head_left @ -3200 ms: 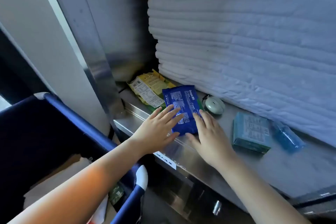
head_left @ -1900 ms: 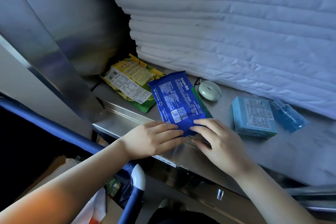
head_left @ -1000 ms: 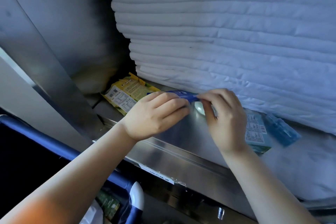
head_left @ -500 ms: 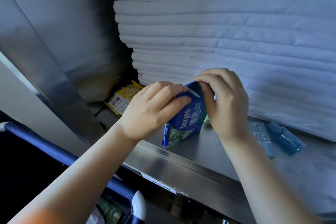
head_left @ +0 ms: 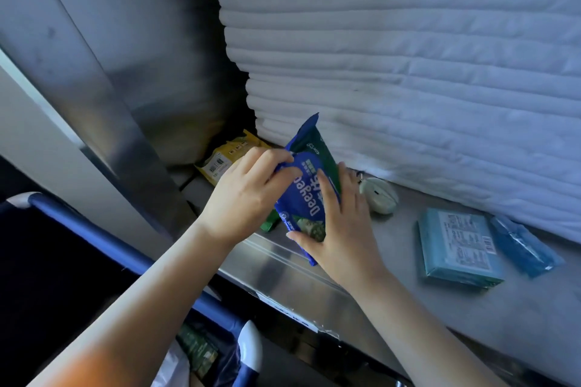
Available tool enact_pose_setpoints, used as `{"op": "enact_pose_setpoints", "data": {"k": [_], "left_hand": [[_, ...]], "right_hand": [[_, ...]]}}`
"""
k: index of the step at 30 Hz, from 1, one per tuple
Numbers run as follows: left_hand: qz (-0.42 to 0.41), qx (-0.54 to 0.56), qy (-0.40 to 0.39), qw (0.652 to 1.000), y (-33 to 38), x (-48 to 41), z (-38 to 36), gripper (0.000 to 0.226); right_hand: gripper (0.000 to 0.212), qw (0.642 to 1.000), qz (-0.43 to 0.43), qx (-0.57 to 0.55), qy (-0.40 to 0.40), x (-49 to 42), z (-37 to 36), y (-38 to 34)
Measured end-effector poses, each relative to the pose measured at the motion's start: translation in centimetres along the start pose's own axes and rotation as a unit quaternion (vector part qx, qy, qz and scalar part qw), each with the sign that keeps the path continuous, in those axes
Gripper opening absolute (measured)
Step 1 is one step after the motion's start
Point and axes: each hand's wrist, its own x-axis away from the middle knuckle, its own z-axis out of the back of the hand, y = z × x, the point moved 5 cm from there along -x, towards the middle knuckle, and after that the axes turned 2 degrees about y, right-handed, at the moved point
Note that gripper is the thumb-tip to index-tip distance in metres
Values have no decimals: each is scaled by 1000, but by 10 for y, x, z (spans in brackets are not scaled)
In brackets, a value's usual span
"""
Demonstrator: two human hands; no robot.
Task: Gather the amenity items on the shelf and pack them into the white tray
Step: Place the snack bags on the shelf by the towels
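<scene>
Here we go: the blue packet point(head_left: 301, 195) is up on end just in front of the linen stack point(head_left: 408, 72), lower corner down near the steel shelf point(head_left: 471, 317) edge. Our left hand point(head_left: 248, 198) pinches its upper left edge, fingers curled onto the wrapper. Our right hand point(head_left: 344, 229) lies against the packet's face, fingers straight, steadying rather than clutching. A green packet point(head_left: 323, 151) rides just behind the blue one, touching it.

Now, doing this well. We want the two packets squared together before lifting, so the right hand should curl under the bottom edge and take the weight. That film looks slick, and a pinch on one edge alone could let the green one slide out the back. We keep them flat and draw them away from the stack.

The white tray is not in view, so we cannot tell where they will land.

Plenty left to gather: a yellow packet point(head_left: 224, 157) at the stack's left foot, a pale round case point(head_left: 379, 196) touching its base, and a teal box point(head_left: 456, 245) and blue pouch point(head_left: 523, 245) just in front of it, further right.
</scene>
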Motion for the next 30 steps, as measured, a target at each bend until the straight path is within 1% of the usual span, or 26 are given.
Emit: {"op": "enact_pose_setpoints", "data": {"k": [3, 6, 8, 10, 15, 17, 18, 19, 21, 22, 23, 24, 26, 27, 28, 30], "left_hand": [[31, -2, -38, 999, -5, 18, -9, 17], [54, 6, -63, 997, -6, 34, -18, 22], [62, 12, -80, 995, -7, 45, -25, 18], [76, 16, -101, 992, -9, 55, -30, 24], [99, 14, -133, 986, -13, 68, -37, 26], [113, -24, -129, 985, -16, 68, -36, 25], [113, -47, -112, 986, -17, 67, -33, 21], [115, -57, -95, 987, -16, 66, -30, 23], [119, -36, -78, 989, -7, 63, -26, 36], [122, -16, -83, 989, 0, 61, -26, 37], [135, 4, -110, 985, 8, 59, -30, 37], [163, 19, -164, 973, 14, 58, -37, 41], [232, 30, -298, 925, 20, 64, -54, 59], [246, 27, -344, 906, 20, 69, -61, 66], [245, 28, -368, 897, 20, 72, -66, 71], [234, 42, -385, 892, 19, 73, -72, 78]], "right_hand": [[93, 998, -8, 25, -59, 3, -13, 1], [89, 994, 3, 44, -99, 7, -20, 0], [85, 992, 12, 53, -115, 8, -22, 1], [82, 990, 20, 63, -127, 8, -23, 2], [80, 989, 31, 66, -128, 9, -22, 2], [83, 987, 38, 76, -138, 9, -22, 2], [85, 986, 40, 78, -143, 9, -21, 3], [87, 985, 40, 81, -150, 9, -21, 4], [87, 980, 36, 97, -171, 10, -19, 7], [81, 978, 35, 108, -177, 12, -19, 8], [73, 976, 34, 121, -178, 13, -17, 9], [66, 975, 33, 136, -175, 15, -15, 9], [57, 972, 23, 168, -163, 18, -7, 8], [54, 972, 19, 179, -153, 19, -2, 6], [52, 972, 18, 185, -143, 21, 2, 4], [49, 974, 25, 191, -122, 26, 10, 0]]}}
